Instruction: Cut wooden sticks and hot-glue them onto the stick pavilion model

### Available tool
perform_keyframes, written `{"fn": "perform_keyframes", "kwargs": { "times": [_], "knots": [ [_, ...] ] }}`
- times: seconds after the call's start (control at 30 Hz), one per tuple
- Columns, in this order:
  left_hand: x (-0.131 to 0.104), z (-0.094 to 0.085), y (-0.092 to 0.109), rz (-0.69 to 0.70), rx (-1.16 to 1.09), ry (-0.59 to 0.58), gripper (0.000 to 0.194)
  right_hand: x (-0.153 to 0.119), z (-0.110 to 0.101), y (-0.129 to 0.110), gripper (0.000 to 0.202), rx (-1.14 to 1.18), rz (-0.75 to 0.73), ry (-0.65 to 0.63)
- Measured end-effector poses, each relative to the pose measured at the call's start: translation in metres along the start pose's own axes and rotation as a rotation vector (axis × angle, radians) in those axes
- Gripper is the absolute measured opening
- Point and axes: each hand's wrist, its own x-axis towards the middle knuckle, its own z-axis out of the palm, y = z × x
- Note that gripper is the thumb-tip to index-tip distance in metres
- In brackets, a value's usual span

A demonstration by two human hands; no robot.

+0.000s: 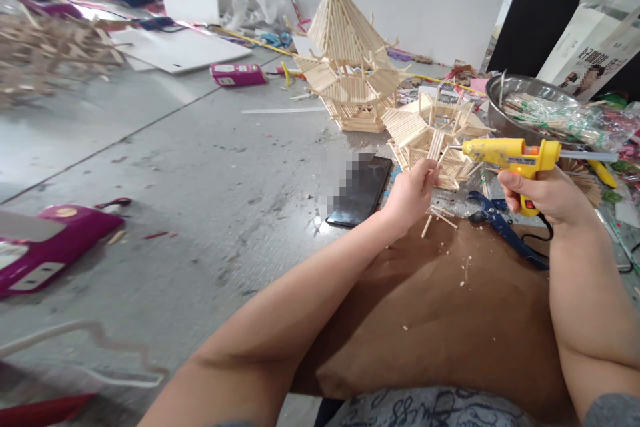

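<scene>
My right hand (547, 190) is wrapped round the handle of a yellow glue gun (500, 152), a clear glue stick poking out of its back. The nozzle points left, close to several thin wooden sticks (436, 145) lying side by side, which my left hand (416, 188) pinches at their lower end. Just behind them stands a small roofed model of wooden sticks (410, 127), partly hidden by my hand. A taller stick pagoda (347, 47) with a pointed roof rises to its left. Blue-handled pliers (505, 223) and short cut sticks (440, 215) lie below my hands.
A black phone (365, 193) lies left of my left hand. At right, a metal bowl (495, 97) holds wrapped sticks, with a white bag (575, 47) behind. Purple power strips (239, 75) and a blurred heap of sticks (50, 47) are on the left.
</scene>
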Motion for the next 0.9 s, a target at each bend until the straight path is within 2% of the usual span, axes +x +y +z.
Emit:
{"fn": "perform_keyframes", "kwargs": {
  "times": [0.73, 0.9],
  "knots": [
    [0.0005, -0.0003, 0.0033, -0.04, -0.036, -0.017, 0.011, 0.0009, -0.0009, 0.0025, 0.028, -0.033, -0.003, -0.015],
    [0.0008, -0.0004, 0.0032, -0.047, -0.043, -0.022, 0.01, -0.0003, 0.0007, -0.0028, 0.03, -0.057, -0.068, -0.001]
  ]
}}
